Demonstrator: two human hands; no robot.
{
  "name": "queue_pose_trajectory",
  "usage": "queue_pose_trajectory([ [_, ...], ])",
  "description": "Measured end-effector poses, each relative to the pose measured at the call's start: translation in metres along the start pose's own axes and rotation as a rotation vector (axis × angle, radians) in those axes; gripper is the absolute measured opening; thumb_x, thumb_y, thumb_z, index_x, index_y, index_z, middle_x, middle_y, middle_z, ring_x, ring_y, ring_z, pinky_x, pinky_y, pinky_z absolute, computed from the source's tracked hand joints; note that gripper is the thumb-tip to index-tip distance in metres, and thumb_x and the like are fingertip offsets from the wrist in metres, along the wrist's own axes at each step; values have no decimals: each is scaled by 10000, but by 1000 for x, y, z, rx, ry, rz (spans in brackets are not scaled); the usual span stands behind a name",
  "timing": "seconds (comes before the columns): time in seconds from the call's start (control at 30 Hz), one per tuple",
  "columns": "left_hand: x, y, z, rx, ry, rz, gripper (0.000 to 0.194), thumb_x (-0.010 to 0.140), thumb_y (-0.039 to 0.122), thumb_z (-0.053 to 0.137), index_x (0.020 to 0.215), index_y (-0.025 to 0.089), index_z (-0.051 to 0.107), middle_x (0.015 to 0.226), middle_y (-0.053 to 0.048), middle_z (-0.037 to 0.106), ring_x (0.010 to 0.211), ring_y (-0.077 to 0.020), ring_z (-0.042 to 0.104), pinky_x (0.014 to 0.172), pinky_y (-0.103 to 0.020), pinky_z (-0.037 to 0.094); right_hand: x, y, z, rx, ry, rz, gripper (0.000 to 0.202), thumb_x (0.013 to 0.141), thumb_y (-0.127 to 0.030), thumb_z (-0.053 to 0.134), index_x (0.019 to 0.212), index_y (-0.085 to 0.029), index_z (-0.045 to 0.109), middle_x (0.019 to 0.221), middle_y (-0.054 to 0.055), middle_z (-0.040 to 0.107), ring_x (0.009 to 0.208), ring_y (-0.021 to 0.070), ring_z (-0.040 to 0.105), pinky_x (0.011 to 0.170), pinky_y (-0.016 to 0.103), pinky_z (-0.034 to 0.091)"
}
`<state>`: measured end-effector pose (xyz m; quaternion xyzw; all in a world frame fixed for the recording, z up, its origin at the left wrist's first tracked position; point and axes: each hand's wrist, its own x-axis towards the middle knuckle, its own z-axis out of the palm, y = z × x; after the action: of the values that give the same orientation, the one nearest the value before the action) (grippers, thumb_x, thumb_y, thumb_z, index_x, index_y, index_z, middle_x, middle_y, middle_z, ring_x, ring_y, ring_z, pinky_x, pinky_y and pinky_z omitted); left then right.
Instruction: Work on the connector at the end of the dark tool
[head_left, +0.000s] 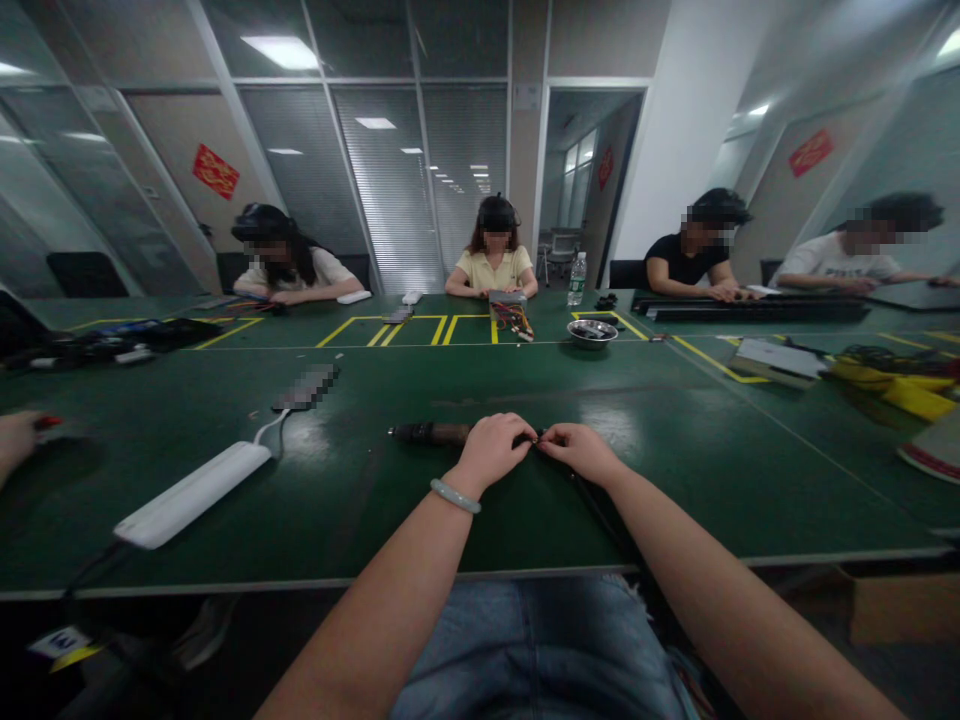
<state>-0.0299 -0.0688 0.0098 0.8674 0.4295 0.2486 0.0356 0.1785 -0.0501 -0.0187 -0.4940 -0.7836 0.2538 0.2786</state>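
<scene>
A dark, corded tool that looks like an electric screwdriver (pixel 431 433) lies on the green table, its narrow tip pointing left. My left hand (pixel 499 445), with a pale bangle at the wrist, is closed over its rear end. Close beside it, my right hand (pixel 581 450) is also closed, thumb and fingers pinched at the point where the cord meets the tool. The fingertips of both hands nearly touch, and they hide the joint between them. A black cord (pixel 604 515) runs from under my right hand to the table's near edge.
A white power strip (pixel 195 495) lies at left, with a blurred-out device (pixel 311 387) on its white cable. Another person's hand (pixel 19 440) is at the left edge. Further off are a metal bowl (pixel 592 334), a water bottle (pixel 577 279) and several seated people.
</scene>
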Motion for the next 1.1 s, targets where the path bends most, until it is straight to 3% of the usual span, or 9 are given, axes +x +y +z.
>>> queue_pose_trajectory([
  [0.23, 0, -1, 3, 10, 25, -57, 174, 860, 296, 601, 1024, 239, 614, 1009, -17, 647, 960, -203, 589, 876, -354, 451, 0, 3, 2, 7, 1, 0, 222, 808, -408, 615, 834, -213, 717, 772, -4, 705, 700, 159, 627, 606, 236, 433],
  [0.63, -1, -3, 3, 5, 31, 28, 133, 890, 272, 547, 972, 263, 652, 1029, 10, 641, 959, -188, 581, 869, -343, 436, -1, -1, 0, 3, 3, -5, 192, 815, -383, 612, 847, -224, 716, 795, -9, 708, 717, 160, 630, 629, 240, 433],
  [1.1, 0, -1, 3, 89, -4, 21, 147, 880, 228, 561, 997, 240, 649, 1036, -18, 634, 973, -190, 578, 876, -332, 438, -1, -8, -1, -74, -2, 61, 205, 820, -407, 609, 842, -232, 713, 769, -19, 700, 714, 150, 626, 606, 223, 407],
])
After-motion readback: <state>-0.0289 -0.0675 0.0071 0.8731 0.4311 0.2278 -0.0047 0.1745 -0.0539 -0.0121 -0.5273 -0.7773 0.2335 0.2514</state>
